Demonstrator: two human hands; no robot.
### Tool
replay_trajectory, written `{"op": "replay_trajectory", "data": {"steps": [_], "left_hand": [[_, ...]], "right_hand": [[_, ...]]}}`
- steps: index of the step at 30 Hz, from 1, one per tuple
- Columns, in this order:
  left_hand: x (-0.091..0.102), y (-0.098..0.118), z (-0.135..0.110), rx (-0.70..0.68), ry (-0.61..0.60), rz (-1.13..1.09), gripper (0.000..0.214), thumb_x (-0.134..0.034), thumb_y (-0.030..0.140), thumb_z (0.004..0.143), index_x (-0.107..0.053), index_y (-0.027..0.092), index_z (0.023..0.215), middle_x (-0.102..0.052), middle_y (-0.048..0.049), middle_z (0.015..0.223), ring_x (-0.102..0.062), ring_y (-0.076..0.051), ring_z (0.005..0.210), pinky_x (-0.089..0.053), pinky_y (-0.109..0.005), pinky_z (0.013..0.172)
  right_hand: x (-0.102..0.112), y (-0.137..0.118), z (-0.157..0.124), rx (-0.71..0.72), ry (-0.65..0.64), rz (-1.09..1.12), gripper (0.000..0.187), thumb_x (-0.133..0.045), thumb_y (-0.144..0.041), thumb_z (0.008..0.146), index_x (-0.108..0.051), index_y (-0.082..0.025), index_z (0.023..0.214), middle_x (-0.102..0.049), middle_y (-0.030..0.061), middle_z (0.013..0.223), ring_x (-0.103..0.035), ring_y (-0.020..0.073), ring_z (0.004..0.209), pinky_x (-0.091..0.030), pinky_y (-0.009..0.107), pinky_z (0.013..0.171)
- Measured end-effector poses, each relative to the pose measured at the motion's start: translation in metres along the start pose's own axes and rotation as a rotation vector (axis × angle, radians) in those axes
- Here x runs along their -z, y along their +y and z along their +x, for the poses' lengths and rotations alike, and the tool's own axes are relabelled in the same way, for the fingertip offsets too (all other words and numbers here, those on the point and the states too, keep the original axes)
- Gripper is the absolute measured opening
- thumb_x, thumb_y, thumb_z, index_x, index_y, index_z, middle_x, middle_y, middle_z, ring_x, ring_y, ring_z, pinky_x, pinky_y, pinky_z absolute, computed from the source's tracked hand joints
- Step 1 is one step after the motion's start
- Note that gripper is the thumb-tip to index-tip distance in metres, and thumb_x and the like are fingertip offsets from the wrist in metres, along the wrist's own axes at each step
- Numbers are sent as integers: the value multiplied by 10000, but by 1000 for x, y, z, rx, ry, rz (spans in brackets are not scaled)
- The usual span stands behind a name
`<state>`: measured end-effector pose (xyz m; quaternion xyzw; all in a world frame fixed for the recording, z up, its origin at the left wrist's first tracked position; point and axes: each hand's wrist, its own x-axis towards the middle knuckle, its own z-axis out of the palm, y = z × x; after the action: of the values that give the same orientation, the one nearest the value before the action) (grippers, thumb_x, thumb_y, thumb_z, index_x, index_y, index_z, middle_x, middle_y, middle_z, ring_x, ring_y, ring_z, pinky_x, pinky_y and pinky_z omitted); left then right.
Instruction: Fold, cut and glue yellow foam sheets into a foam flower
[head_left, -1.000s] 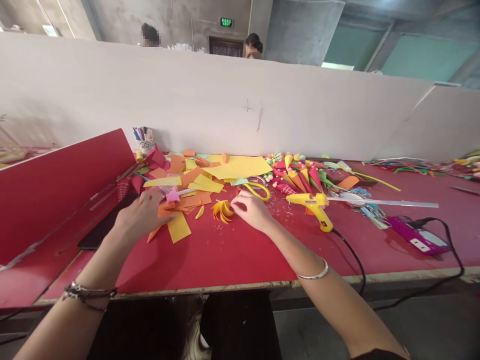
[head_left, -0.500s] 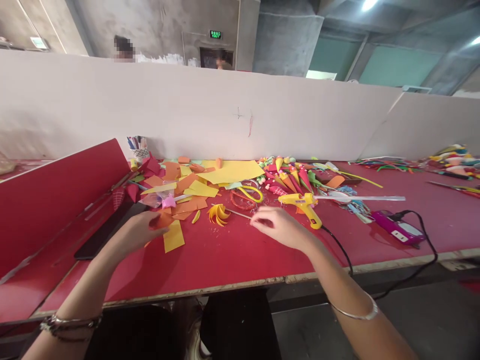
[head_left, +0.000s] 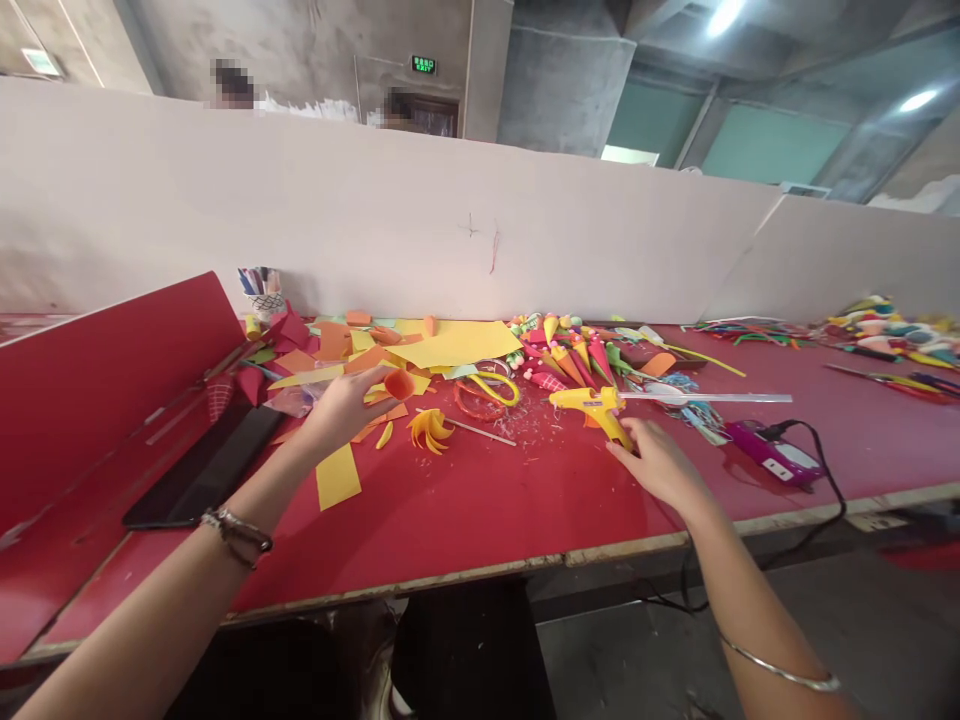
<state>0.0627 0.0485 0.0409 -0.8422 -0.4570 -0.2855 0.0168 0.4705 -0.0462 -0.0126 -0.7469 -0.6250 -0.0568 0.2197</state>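
Note:
My left hand (head_left: 346, 405) is raised over the paper scraps and pinches a small orange foam piece (head_left: 400, 384) between thumb and fingers. My right hand (head_left: 660, 462) lies with fingers stretched beside the handle of the yellow glue gun (head_left: 592, 404), touching or almost touching it. A long clear glue stick (head_left: 712, 398) sticks out of the gun to the right. A curled yellow paper flower (head_left: 427, 427) lies on the red table (head_left: 480, 510) between my hands, with a thin stick (head_left: 480, 431) next to it.
Orange and yellow paper sheets (head_left: 450, 343), yellow scissors (head_left: 496, 385) and several coloured cones (head_left: 577, 360) crowd the table's back. A purple power strip (head_left: 772, 451) with black cable sits right. A dark tablet (head_left: 202, 465), a pen cup (head_left: 262, 292) and a white partition wall (head_left: 480, 230) are behind.
My right hand left the yellow flower and moved right to the glue gun's handle. My left hand picked up the orange piece and lifted it. The view shifted left.

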Motion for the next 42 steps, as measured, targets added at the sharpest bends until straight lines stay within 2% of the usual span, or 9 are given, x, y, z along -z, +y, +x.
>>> {"op": "replay_trajectory", "data": {"steps": [2, 5, 9, 11, 14, 19, 23, 31, 42], "left_hand": [[-11, -4, 5, -24, 43, 56, 311, -482, 441, 760, -568, 199, 936, -648, -51, 778, -598, -191, 672, -427, -261, 570], [-24, -10, 3, -30, 75, 129, 327, -451, 449, 780, -569, 197, 952, -657, -65, 783, -613, -204, 692, -428, -260, 569], [-32, -11, -5, -79, 20, 167, 306, -397, 405, 821, -562, 208, 986, -663, -74, 881, -623, -208, 765, -439, -259, 599], [-31, -9, -7, -101, 28, 169, 294, -412, 392, 819, -558, 217, 1005, -660, -69, 915, -622, -210, 793, -441, -266, 617], [-29, -6, -7, -95, 96, 202, 279, -449, 378, 808, -561, 219, 1008, -665, -63, 898, -624, -213, 777, -434, -270, 603], [-25, -5, -9, -54, 195, 284, 266, -455, 355, 810, -559, 200, 999, -668, -62, 900, -626, -207, 753, -421, -263, 571], [-24, -4, -10, -24, 254, 328, 234, -470, 336, 805, -557, 205, 978, -671, -35, 889, -627, -186, 749, -403, -236, 531], [-26, 2, -8, -83, 307, 333, 199, -496, 308, 795, -561, 192, 944, -672, -39, 852, -625, -170, 725, -396, -228, 524], [-25, 6, -10, -147, 311, 341, 184, -503, 282, 790, -566, 188, 935, -672, -36, 820, -620, -163, 684, -377, -235, 494]], "right_hand": [[-11, 1, 3, 0, -44, 26, 279, -408, -325, 768, -506, -169, 978, -604, 112, 942, -579, 225, 851, -421, 301, 667], [-15, 2, 5, -66, -85, 48, 308, -345, -292, 793, -472, -145, 1033, -602, 137, 973, -584, 237, 842, -419, 309, 658], [-5, -8, 10, -78, 0, 59, 343, -337, -308, 794, -438, -135, 1072, -606, 153, 941, -587, 253, 771, -406, 316, 590], [4, -26, 13, -63, 76, 88, 348, -339, -337, 804, -423, -156, 1088, -609, 141, 928, -584, 250, 758, -400, 313, 572], [17, -68, 22, -11, 144, 206, 361, -378, -422, 799, -427, -197, 1077, -617, 97, 865, -578, 214, 677, -399, 297, 547], [23, -141, 39, 127, 358, 255, 518, -600, -576, 587, -496, -190, 918, -576, 41, 644, -524, 187, 550, -370, 291, 493], [12, -171, 44, 237, 322, 354, 481, -616, -566, 570, -507, -186, 846, -549, 13, 579, -514, 161, 507, -365, 268, 469], [-5, -184, 33, 227, 176, 434, 358, -588, -463, 629, -507, -192, 849, -596, 19, 632, -552, 167, 541, -375, 251, 472], [-11, -185, 29, 269, 144, 458, 253, -538, -349, 678, -509, -197, 877, -622, 37, 700, -561, 175, 554, -374, 250, 461]]}}
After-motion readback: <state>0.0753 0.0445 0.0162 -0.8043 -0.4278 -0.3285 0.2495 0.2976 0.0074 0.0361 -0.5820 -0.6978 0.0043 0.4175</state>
